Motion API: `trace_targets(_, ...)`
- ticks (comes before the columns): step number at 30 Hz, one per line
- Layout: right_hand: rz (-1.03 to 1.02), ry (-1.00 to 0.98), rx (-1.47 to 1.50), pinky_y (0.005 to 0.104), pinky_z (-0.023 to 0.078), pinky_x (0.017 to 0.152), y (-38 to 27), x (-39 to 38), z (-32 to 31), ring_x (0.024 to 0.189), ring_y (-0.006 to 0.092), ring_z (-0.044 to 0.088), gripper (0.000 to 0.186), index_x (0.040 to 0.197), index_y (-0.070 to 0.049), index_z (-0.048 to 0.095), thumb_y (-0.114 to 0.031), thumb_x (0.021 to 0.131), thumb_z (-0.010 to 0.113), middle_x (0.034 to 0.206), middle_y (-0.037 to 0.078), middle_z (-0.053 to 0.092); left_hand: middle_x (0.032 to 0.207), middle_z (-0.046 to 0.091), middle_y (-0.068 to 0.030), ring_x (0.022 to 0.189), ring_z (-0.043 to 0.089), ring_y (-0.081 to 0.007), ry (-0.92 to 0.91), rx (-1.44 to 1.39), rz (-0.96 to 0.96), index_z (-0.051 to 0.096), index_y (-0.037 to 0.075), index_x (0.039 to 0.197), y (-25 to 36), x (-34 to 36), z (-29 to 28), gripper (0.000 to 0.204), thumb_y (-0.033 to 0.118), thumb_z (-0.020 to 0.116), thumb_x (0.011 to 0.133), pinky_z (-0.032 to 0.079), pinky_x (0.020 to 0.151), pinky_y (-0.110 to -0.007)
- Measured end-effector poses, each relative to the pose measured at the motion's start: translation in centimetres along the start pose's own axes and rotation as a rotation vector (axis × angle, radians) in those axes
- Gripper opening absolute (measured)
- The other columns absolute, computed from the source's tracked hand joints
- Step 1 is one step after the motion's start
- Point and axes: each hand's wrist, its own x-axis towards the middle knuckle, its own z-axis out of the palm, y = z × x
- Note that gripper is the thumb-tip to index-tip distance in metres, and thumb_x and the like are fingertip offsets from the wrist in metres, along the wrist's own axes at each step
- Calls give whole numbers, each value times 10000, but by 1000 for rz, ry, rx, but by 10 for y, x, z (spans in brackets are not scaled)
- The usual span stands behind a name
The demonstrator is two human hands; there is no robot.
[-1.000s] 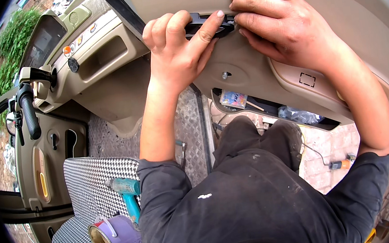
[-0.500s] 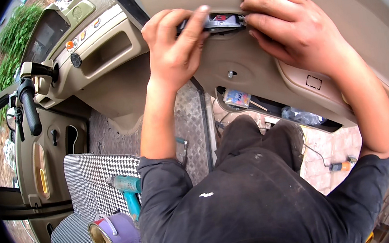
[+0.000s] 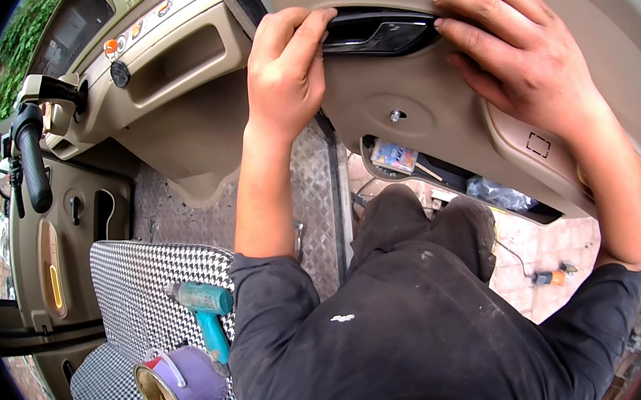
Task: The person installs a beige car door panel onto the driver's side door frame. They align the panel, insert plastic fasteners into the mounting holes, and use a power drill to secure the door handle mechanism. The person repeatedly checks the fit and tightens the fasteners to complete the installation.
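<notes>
A black inner door handle (image 3: 380,31) with a shiny trim lies against the beige door panel (image 3: 356,93). My left hand (image 3: 286,69) is closed, pinching the handle's left end between thumb and fingers. At the right end, my right hand (image 3: 520,43) has bent, parted fingers. One fingertip of it touches or nearly touches the handle's edge, while others rest on the panel above. Below the handle, a small metal stub (image 3: 398,116) sticks out of a round recess. Whatever lies behind the handle is hidden.
On the checked seat (image 3: 146,267) at left lie a teal heat gun or drill (image 3: 204,304) and a purple tin (image 3: 199,380), tipped over. The door pocket (image 3: 452,177) holds a printed container and clear plastic. An orange-and-black tool (image 3: 549,277) lies on the paving. A handlebar (image 3: 33,158) stands far left.
The handle, tilted before with its inner side showing, now lies flat against the panel, front outward. My left thumb has come down onto its left end. The view has shifted slightly.
</notes>
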Motion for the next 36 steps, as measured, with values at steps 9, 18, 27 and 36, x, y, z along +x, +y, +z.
trace_targets(9,-3,-42,-61,512,496,1107,-5,5,2,1247,328,609,357,1102,-29,702,-55,755,785,1246,105,657,1051,632,-100,871,608,-264,209,-133,58,697,56,1164,-8,0,18,386,-78,754,807,519,759,-345)
trace_targets(18,-14,-81,-90,530,494,1107,-4,5,0,1239,338,613,395,1137,-31,697,-46,752,783,1241,114,659,921,667,-62,794,597,-125,443,-209,-443,726,-21,989,18,-28,31,160,36,818,873,495,720,-243)
trace_targets(27,68,-11,-135,484,507,1095,-12,6,11,1210,285,618,372,1053,-45,718,-57,683,760,1204,71,658,943,691,-107,853,653,-204,232,-352,-424,718,-35,980,2,-18,12,116,-10,772,880,528,777,-293)
trace_targets(36,77,-33,-140,545,476,1109,-18,11,24,1233,340,612,424,1164,-58,718,-31,748,793,1265,121,647,992,589,-53,700,481,-86,397,-570,-540,606,4,1023,3,-26,31,234,35,800,894,436,632,-216)
